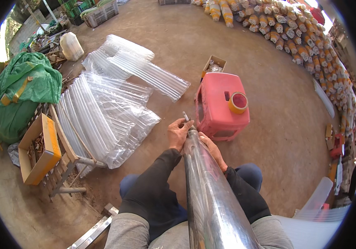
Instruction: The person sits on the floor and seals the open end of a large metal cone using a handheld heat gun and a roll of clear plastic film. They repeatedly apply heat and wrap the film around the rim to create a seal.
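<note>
A long, shiny silver tube (211,199) runs away from my lap between my forearms, its narrow far end pointing at the floor ahead. At that end my left hand (179,134) is closed, thumb and fingers pinching a slim pale rod-like piece (186,116). Whether this piece is part of the tube I cannot tell. My right hand (213,150) grips the tube's right side just behind its tip, with some fingers hidden. Just beyond the right hand stands a red plastic stool (215,95) bearing a roll of yellow tape (238,103).
Clear plastic-wrapped tubes (99,120) lie ahead left, beside a wooden rack (68,155) with a cardboard box (41,149). A small open box (214,66) sits behind the stool. Orange-wrapped bundles (286,31) are piled far right. A green sack (26,83) stands left.
</note>
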Demonstrator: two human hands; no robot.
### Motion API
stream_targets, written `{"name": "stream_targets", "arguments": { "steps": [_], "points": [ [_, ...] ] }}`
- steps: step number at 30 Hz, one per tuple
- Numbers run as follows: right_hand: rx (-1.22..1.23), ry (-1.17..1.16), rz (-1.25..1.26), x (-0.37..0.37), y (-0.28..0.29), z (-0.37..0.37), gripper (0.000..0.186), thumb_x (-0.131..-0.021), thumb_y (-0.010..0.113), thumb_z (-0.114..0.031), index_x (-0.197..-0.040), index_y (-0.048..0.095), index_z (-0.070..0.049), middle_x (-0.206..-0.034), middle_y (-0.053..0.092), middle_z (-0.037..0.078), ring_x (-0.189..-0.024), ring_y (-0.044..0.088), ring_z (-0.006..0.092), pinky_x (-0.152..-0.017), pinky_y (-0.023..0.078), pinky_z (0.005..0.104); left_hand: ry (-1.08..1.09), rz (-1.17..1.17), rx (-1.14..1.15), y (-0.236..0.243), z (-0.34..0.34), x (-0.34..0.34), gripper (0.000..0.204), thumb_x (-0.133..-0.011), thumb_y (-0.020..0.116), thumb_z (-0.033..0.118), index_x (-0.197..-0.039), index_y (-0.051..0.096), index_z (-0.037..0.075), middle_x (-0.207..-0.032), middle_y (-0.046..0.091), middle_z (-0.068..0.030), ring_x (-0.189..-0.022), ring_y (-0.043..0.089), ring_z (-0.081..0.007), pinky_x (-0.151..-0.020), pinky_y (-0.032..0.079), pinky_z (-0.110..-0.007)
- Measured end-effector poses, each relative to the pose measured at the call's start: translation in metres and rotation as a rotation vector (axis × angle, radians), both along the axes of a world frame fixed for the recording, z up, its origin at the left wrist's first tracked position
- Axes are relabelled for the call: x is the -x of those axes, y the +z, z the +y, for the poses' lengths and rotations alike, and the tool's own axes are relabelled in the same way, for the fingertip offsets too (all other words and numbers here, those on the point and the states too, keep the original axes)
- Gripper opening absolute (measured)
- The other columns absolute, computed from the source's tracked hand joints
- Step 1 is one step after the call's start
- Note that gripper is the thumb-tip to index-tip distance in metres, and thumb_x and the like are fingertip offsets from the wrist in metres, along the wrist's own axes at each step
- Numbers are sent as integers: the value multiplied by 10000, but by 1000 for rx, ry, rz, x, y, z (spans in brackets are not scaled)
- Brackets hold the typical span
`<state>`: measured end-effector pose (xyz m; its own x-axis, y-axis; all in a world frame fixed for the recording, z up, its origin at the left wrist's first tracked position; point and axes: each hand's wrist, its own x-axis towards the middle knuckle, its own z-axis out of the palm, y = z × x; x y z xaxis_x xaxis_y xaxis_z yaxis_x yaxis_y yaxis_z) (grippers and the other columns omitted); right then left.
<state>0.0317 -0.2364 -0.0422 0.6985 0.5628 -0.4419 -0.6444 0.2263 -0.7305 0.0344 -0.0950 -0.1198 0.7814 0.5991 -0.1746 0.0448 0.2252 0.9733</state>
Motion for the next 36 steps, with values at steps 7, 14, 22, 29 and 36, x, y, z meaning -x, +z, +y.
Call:
{"name": "stream_targets", "arguments": {
  "steps": [7, 14, 22, 29, 36],
  "points": [
    [-55, 28, -11, -1, 0, -1, 366, -982, 417, -229, -1305, 467, -66, -1104, 588, 63, -963, 576, 140, -861, 469, 269, -24, 29, -35, -3, 2, 0, 204, -831, 731, 163, -928, 700, -14, -770, 667, -17, -638, 572, -59, -549, 454, -228],
    [-6, 48, -28, -2, -2, -1, 420, -975, 418, -246, -1347, 422, -52, -1156, 569, 70, -997, 564, 148, -899, 455, 274, 10, -28, -38, -10, 1, -3, 207, -818, 751, 175, -897, 703, -10, -685, 632, 2, -584, 522, -52, -515, 419, -224],
    [-36, 34, 17, -2, 4, 1, 400, -976, 404, -226, -1341, 430, -64, -1132, 579, 84, -959, 585, 168, -862, 483, 294, -27, 25, -12, -2, 2, 0, 198, -831, 728, 152, -926, 701, -20, -784, 672, -29, -664, 591, -73, -575, 474, -237],
    [-60, 22, 81, -3, 4, 1, 399, -973, 404, -220, -1341, 431, -68, -1121, 581, 77, -947, 585, 162, -860, 484, 294, 10, 11, -43, -1, 0, -1, 216, -814, 757, 190, -906, 711, 1, -674, 621, 14, -584, 513, -49, -511, 414, -224],
    [-54, 17, 52, -2, 2, 1, 403, -974, 409, -224, -1344, 430, -67, -1130, 577, 73, -968, 574, 154, -865, 479, 284, -9, 35, -53, -2, 2, -1, 223, -819, 747, 176, -918, 702, -18, -750, 657, -21, -639, 562, -67, -558, 456, -236]
  ]
}}
